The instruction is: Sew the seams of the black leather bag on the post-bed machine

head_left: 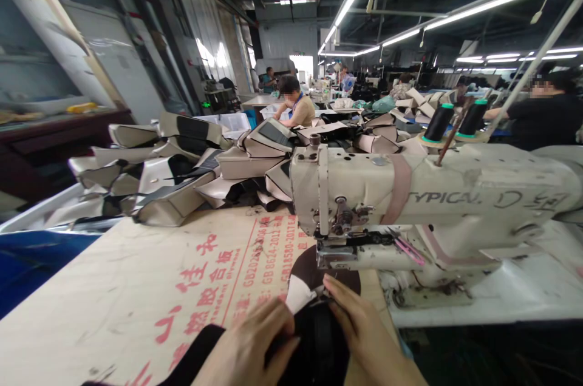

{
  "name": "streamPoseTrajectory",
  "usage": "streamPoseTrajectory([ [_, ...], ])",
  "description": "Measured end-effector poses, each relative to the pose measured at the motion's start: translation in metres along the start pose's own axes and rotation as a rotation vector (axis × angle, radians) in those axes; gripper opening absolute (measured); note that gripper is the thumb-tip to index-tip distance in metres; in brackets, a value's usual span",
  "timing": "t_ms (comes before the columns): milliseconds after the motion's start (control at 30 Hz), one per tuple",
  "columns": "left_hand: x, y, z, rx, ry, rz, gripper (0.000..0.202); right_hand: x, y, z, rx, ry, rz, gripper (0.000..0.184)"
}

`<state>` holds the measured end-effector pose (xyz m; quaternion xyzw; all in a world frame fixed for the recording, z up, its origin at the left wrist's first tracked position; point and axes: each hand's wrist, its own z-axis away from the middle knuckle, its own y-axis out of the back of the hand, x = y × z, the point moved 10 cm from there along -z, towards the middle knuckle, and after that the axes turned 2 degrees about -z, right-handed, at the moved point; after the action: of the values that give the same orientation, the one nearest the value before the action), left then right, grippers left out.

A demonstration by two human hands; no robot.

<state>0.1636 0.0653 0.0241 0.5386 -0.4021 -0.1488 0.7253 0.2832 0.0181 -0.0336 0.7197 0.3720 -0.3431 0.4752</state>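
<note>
My left hand and my right hand lie side by side at the bottom edge, both pressed on a dark fabric piece with a white patch. The left hand's fingers curl over the piece's left side. My right hand's fingers lie flat along its right edge, pointing at the needle. The piece sits right under the head of a beige sewing machine, below its presser foot.
A plywood tabletop with red printing spreads to the left. Several beige-and-black stitched covers are heaped behind it. Black thread spools stand on the machine. Other people sit at tables farther back and at the right.
</note>
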Motion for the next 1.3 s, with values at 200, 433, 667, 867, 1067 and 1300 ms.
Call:
streamPoseTrajectory([
  [200, -0.006, 0.002, -0.04, -0.118, -0.063, 0.184, 0.047, -0.009, -0.005, -0.007, -0.028, 0.02, 0.091, 0.039],
  [433, -0.018, -0.007, -0.085, -0.268, 0.104, 0.93, 0.039, -0.002, -0.001, -0.01, 0.043, 0.043, 0.225, 0.038],
  [667, -0.039, -0.009, -0.116, 0.171, 0.129, 0.078, 0.021, 0.004, 0.005, -0.004, 0.219, 0.207, 0.261, 0.039],
  [867, -0.041, -0.026, -0.127, 0.117, 0.012, -0.243, 0.027, 0.01, 0.007, 0.0, 0.239, 0.177, 0.207, 0.043],
  [1067, -0.056, 0.012, -0.104, 0.268, 0.107, -0.018, 0.025, 0.002, 0.01, -0.006, 0.191, 0.117, 0.251, 0.036],
  [1300, 0.007, 0.012, -0.003, 0.336, -0.083, -0.05, 0.033, 0.001, 0.008, -0.003, 0.135, 0.079, 0.201, 0.04],
])
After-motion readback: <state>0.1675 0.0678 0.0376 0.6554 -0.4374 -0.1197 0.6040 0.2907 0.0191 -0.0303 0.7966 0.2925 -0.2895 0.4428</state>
